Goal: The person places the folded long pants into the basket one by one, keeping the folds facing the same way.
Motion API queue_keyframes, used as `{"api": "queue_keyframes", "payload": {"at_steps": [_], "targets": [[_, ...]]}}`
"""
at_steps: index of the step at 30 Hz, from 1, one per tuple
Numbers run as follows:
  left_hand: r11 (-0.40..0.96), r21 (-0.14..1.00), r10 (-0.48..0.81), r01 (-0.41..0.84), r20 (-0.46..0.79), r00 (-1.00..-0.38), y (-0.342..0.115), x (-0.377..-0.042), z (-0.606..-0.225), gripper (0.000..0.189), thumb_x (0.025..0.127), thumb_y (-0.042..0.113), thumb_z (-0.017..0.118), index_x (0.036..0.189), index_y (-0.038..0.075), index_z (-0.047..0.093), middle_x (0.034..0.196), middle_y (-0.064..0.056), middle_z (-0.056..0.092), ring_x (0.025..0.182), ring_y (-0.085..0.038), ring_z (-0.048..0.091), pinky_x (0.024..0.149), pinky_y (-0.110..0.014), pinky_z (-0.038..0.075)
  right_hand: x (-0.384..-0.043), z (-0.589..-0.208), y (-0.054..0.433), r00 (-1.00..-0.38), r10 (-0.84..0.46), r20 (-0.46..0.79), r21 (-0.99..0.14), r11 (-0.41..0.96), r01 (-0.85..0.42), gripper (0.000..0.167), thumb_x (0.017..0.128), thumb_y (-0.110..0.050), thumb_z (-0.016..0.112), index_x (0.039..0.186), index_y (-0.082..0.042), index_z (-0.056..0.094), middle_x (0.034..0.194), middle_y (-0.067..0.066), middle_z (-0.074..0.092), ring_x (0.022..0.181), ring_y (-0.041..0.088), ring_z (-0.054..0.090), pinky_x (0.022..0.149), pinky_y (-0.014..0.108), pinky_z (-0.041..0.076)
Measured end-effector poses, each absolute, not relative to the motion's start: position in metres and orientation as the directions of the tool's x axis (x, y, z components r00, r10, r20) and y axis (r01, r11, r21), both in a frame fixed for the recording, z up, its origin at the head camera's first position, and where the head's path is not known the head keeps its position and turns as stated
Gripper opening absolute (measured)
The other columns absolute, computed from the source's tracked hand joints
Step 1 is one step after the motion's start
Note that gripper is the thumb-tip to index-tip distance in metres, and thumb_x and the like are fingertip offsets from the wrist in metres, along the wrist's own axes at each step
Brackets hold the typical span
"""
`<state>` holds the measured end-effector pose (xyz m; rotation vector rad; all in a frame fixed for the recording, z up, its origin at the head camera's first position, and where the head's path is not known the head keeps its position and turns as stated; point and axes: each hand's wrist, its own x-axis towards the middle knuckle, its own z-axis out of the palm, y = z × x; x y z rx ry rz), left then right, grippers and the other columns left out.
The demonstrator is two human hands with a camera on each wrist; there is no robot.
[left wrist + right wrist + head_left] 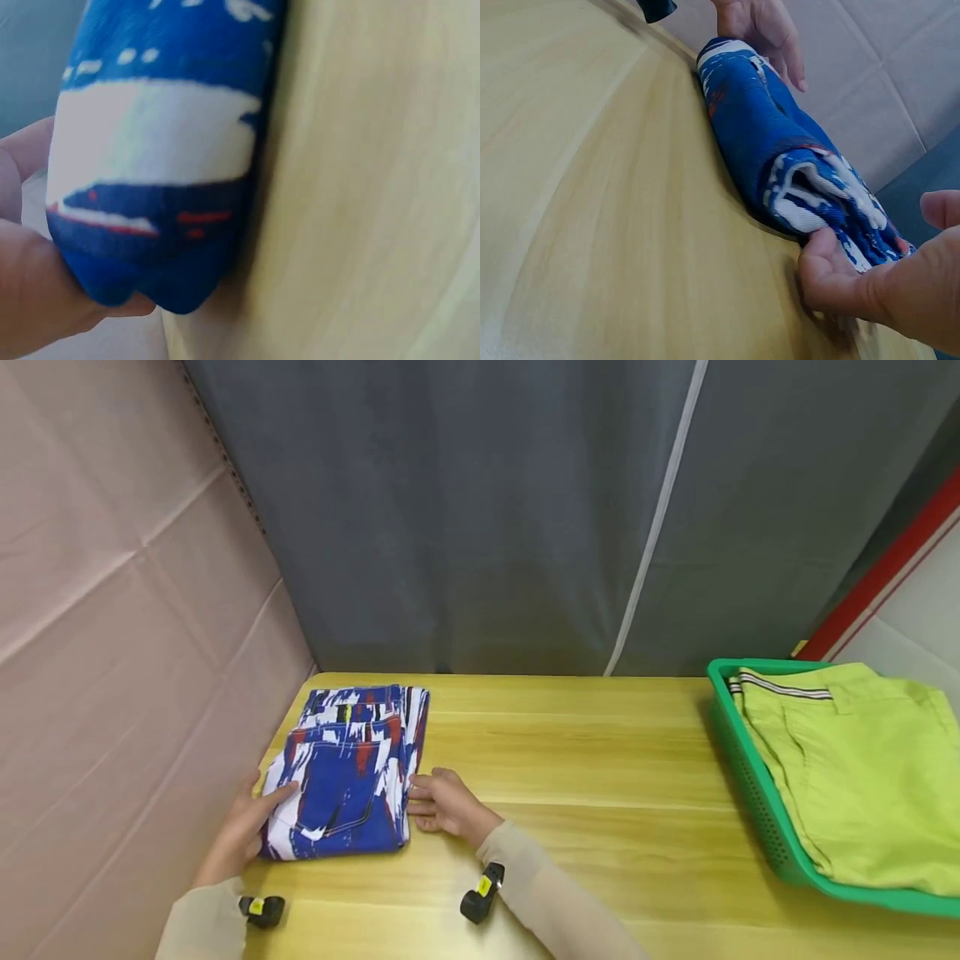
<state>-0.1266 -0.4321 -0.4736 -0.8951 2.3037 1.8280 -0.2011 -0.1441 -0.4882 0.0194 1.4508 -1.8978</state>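
Folded jeans (345,785), patterned in blue, white and red with a stitched pocket on top, lie at the table's left side. At their near left edge, my left hand (243,822) grips the fold, thumb over the top. The left wrist view shows the rounded end of the jeans (154,139) close up, with fingers around it. My right hand (450,806) touches the right edge with extended fingers. In the right wrist view, a fingertip presses by the open layers of the jeans (757,142), and the left hand (761,30) is at the far end.
A green basket (780,852) on the right holds a folded lime-green garment (885,777). The wooden table (570,760) meets a pink wall covering (112,610) on the left and a dark grey curtain (465,527) behind.
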Motion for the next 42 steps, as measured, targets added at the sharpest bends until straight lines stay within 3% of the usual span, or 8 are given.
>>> {"api": "queue_keyframes", "payload": {"at_steps": [2,4,7,12,19,27,34,42], "targets": [[0.050,0.884,-0.366,-0.464,-0.417,-0.832,-0.430,-0.126,-0.472,0.101,0.094,0.033,0.062,0.153,0.008,-0.016,0.136,-0.024,0.040,0.077,-0.003,0.061,0.072,-0.022,0.056,-0.202,-0.487,-0.144,-0.723,-0.536,-0.436,-0.819,-0.095,0.565,0.073,0.096,-0.021,0.055,0.149,0.007,0.012,0.122,0.028,0.053,0.107,0.037,0.059,0.070,0.031,0.048],[-0.005,0.896,-0.316,-0.444,-0.423,-0.850,-0.426,-0.127,-0.471,0.099,0.094,0.031,0.061,0.154,0.007,-0.014,0.118,-0.009,0.055,0.077,-0.002,0.063,0.074,-0.024,0.057,-0.203,-0.486,-0.145,-0.719,-0.537,-0.441,-0.813,-0.101,0.573,0.058,0.096,-0.021,0.055,0.141,0.006,0.030,0.107,0.021,0.056,0.094,0.027,0.057,0.066,0.027,0.044],[-0.076,0.902,-0.216,-0.425,-0.431,-0.876,-0.422,-0.131,-0.473,0.092,0.096,0.029,0.060,0.155,0.009,-0.007,0.097,0.010,0.061,0.082,-0.006,0.066,0.079,-0.028,0.058,-0.206,-0.486,-0.144,-0.719,-0.545,-0.432,-0.814,-0.108,0.571,0.035,0.097,-0.024,0.055,0.120,0.002,0.050,0.092,0.009,0.058,0.080,0.016,0.054,0.064,0.024,0.046],[-0.217,0.864,-0.081,-0.454,-0.479,-0.874,-0.419,-0.130,-0.481,0.073,0.098,0.026,0.055,0.152,0.012,0.008,0.093,0.010,0.069,0.089,-0.011,0.069,0.085,-0.032,0.057,-0.206,-0.487,-0.141,-0.707,-0.576,-0.411,-0.826,-0.093,0.556,0.034,0.098,-0.029,0.055,0.115,0.000,0.059,0.092,0.004,0.069,0.078,0.011,0.063,0.073,0.032,0.058],[-0.264,0.856,-0.074,-0.445,-0.478,-0.875,-0.410,-0.128,-0.478,0.054,0.097,0.029,0.056,0.140,0.017,0.025,0.095,0.011,0.069,0.091,-0.009,0.068,0.086,-0.029,0.056,-0.207,-0.485,-0.141,-0.651,-0.681,-0.336,-0.831,-0.111,0.545,0.044,0.100,-0.032,0.051,0.130,-0.001,0.054,0.124,0.016,0.065,0.096,0.015,0.068,0.091,0.038,0.055],[-0.483,0.781,-0.024,-0.396,-0.464,-0.886,-0.400,-0.128,-0.470,0.034,0.100,0.020,0.048,0.124,0.034,0.029,0.095,0.008,0.067,0.088,-0.010,0.068,0.083,-0.029,0.057,-0.204,-0.486,-0.145,-0.654,-0.683,-0.326,-0.809,-0.157,0.567,0.046,0.097,-0.015,0.054,0.141,-0.009,0.042,0.130,0.019,0.061,0.109,0.027,0.066,0.092,0.042,0.054],[-0.557,0.744,-0.006,-0.369,-0.448,-0.894,-0.397,-0.123,-0.470,0.050,0.099,0.011,0.048,0.131,0.039,0.023,0.099,0.005,0.066,0.090,-0.013,0.068,0.083,-0.031,0.057,-0.202,-0.486,-0.147,-0.659,-0.683,-0.314,-0.792,-0.194,0.579,0.051,0.097,-0.010,0.055,0.144,-0.012,0.036,0.132,0.019,0.059,0.110,0.028,0.065,0.092,0.044,0.054],[-0.436,0.841,-0.067,-0.320,-0.384,-0.921,-0.391,-0.114,-0.466,0.079,0.094,-0.004,0.050,0.145,0.041,0.010,0.105,0.010,0.060,0.093,-0.010,0.067,0.085,-0.031,0.057,-0.198,-0.492,-0.146,-0.675,-0.672,-0.303,-0.800,-0.206,0.564,0.074,0.086,0.010,0.049,0.149,-0.018,0.025,0.135,0.021,0.054,0.112,0.035,0.063,0.088,0.045,0.055]]}}
